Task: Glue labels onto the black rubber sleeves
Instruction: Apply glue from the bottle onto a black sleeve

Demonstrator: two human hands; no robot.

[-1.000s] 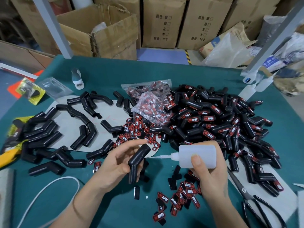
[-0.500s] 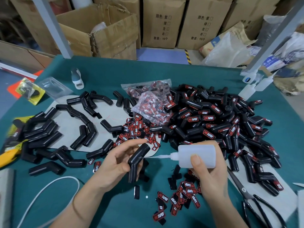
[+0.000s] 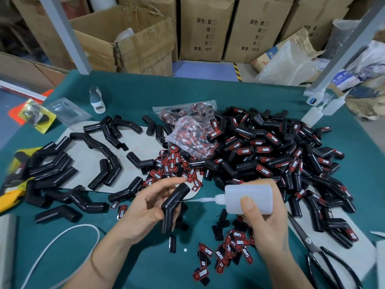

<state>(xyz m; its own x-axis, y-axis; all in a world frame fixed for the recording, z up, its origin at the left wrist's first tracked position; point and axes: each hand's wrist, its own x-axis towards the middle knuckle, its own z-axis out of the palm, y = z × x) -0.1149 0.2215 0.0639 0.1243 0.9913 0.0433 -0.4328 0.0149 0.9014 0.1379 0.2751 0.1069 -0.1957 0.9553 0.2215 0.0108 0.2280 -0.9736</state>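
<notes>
My left hand (image 3: 145, 207) grips a bent black rubber sleeve (image 3: 173, 205) upright above the green table. A white glue bottle (image 3: 250, 199) lies sideways in the grip of my right hand (image 3: 264, 226); its thin needle tip touches the sleeve near the bend. Loose red-and-black labels (image 3: 229, 253) lie on the table under my right hand, with more labels (image 3: 173, 165) heaped beyond my left. A large heap of labelled sleeves (image 3: 270, 155) fills the right side. Plain unlabelled sleeves (image 3: 68, 176) are spread on the left.
Clear bags of labels (image 3: 191, 130) lie mid-table. Black scissors (image 3: 320, 259) rest at the lower right, a white cable (image 3: 62, 236) at the lower left, a yellow knife (image 3: 8, 199) at the left edge. Spare glue bottles (image 3: 320, 111) stand far right. Cardboard boxes (image 3: 206, 28) stand behind.
The glue bottle's tip has stayed on the sleeve with only a slight shift leftward. Both hands hold nearly the same positions.
</notes>
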